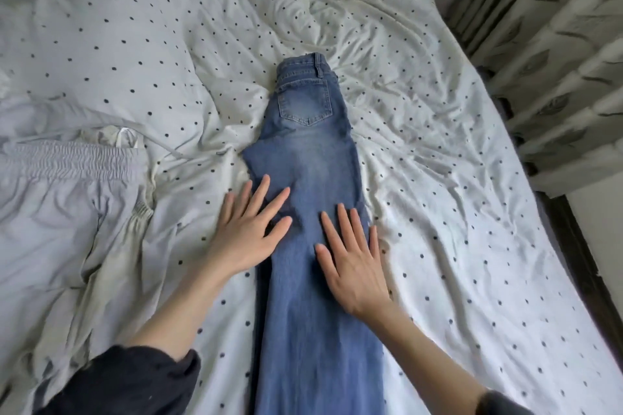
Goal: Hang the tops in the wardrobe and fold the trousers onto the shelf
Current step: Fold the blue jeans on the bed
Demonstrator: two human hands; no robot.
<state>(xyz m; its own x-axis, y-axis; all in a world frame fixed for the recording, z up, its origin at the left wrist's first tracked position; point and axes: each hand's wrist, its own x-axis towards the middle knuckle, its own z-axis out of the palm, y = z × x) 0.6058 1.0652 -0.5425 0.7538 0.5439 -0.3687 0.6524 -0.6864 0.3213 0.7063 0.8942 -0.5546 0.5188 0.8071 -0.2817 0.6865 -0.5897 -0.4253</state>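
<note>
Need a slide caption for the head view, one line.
Both open hands, left and right, press flat on blue denim jeans folded lengthwise on a dotted white duvet.

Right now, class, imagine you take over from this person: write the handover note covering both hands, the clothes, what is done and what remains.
Left hand: open, flat on the left edge of the blue jeans.
Right hand: open, flat on the jeans' right side.
Jeans lie lengthwise on the dotted duvet, halved leg on leg, back pocket up, waistband far from you.
Pale grey elastic-waist garment lies to the left, untouched.
Done: jeans halved, being smoothed.
Left: fold the jeans across, shelve them, deal with the grey garment. No wardrobe or shelf in view.
</note>
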